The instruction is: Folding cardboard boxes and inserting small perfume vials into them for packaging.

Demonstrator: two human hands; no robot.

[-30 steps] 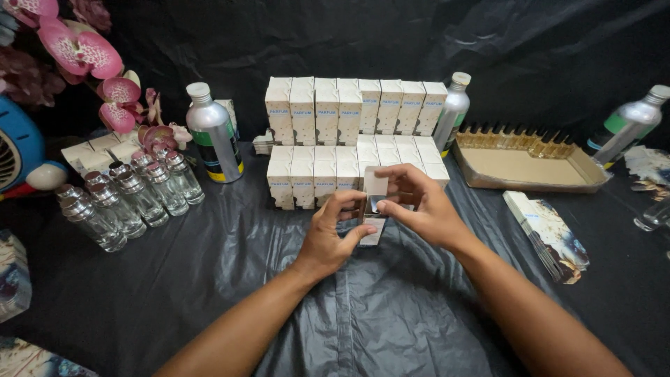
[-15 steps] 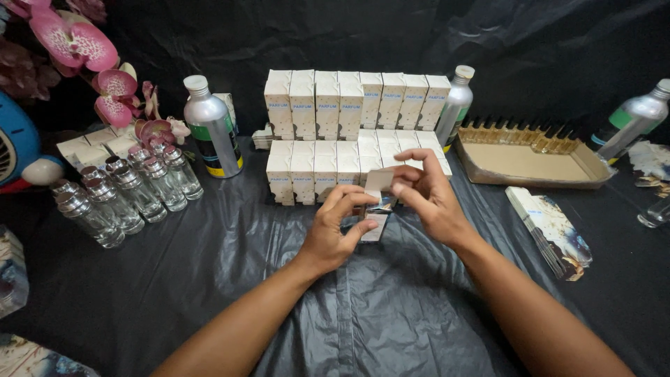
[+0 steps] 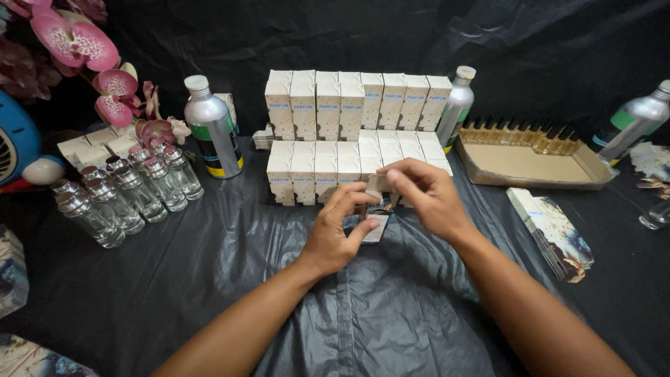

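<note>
Small carton (image 3: 377,209) half-closed between both hands
Left hand (image 3: 335,234) grips its body, right hand (image 3: 426,195) pinches the top flap; two rows of finished boxes (image 3: 349,132) stand behind, clear bottles (image 3: 125,195) wait.

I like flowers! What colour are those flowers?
Pink orchid flowers, seen in the head view.

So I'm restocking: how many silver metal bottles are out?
3: one left of the boxes, one right of them, one at the far right edge. Others may be hidden.
</note>
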